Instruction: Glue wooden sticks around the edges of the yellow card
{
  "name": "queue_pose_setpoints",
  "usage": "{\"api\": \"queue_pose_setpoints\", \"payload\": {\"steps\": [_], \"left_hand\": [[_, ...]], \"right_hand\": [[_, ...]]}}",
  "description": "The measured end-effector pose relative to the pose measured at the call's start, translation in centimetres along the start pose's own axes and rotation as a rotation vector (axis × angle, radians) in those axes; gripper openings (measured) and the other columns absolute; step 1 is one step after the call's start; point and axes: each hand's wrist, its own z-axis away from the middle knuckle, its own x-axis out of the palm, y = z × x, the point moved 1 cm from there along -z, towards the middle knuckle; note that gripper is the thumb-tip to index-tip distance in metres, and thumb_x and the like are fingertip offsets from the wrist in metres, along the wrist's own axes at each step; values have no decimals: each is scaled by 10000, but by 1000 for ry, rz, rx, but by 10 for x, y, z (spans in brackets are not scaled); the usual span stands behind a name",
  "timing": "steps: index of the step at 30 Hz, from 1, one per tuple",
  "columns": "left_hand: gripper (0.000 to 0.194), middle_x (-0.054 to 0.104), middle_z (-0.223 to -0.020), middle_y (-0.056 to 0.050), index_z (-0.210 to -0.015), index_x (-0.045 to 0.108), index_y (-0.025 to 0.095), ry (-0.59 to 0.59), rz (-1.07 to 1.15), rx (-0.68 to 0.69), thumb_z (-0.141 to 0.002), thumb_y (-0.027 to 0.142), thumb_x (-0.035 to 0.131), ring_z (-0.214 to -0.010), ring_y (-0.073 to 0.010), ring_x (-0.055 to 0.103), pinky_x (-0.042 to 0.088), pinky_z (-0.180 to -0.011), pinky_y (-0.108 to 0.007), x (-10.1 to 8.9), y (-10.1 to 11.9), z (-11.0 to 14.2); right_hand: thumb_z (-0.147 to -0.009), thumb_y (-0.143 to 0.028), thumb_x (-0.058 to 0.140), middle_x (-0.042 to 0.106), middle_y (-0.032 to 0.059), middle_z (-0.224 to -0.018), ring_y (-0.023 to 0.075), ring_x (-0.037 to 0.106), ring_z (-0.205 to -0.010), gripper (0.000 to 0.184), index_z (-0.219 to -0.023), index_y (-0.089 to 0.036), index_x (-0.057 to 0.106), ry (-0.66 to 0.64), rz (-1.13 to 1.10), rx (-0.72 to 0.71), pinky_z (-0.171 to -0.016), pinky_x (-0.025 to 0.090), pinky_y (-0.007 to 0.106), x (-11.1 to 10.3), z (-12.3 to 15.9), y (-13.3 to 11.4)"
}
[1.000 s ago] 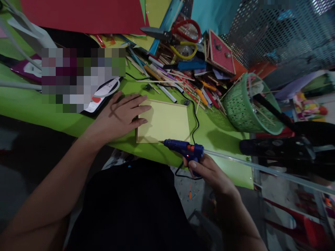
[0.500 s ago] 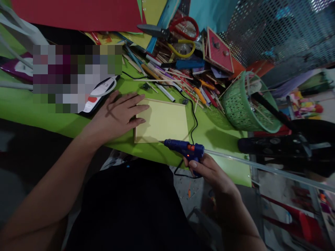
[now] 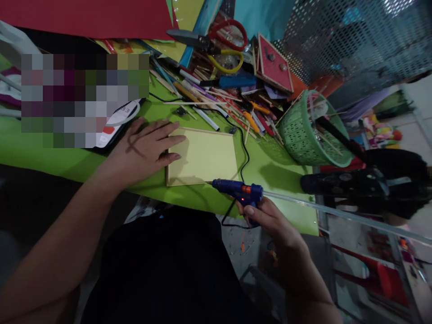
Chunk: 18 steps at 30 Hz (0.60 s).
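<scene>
Green counter, mid-frame: the yellow card is steadied at its left edge by the spread left hand — the blue glue gun, gripped in the right hand, is best held low along the near edge.

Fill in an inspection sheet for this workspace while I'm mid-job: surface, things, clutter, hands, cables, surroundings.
Surface: green tabletop; spills, nothing seen.
Things: yellow board, thin edging; glue gun, red light lit, nozzle at near edge.
Clutter: scissors, pens, sticks behind board; basket right.
Hands: left hand on board's left; right hand grips glue gun.
Cables: black cord beside board.
Surroundings: perforated panel behind.
</scene>
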Motion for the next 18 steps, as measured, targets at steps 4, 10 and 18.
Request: {"api": "queue_pose_setpoints", "payload": {"steps": [4,10,18], "left_hand": [[398,510,-1650,-38,-1427,629,303,-9,9,0,-1085,425,463,-1524,-233,476,256,-1292,-544,-3,2,-1],[419,487,-1666,-53,-1450,614,298,-54,29,-14,-1084,422,453,-1542,-259,452,243,-1292,-561,-9,4,-3],[428,489,-1665,-46,-1453,614,303,-60,50,-32,-1079,425,447,-1545,-260,448,211,-1306,-555,-8,5,-3]], "right_hand": [[-956,-632,636,507,-2,-745,155,454,-681,437,-924,-197,609,-13,-14,21,-598,354,286,-1,0,3],[-953,-618,641,531,12,-746,175,474,-683,411,-901,-211,615,-12,-21,33,-605,381,305,-3,2,4],[-903,-662,673,508,8,-747,176,487,-676,454,-881,-212,624,-9,-64,71,-598,409,310,-8,3,-3]]}}
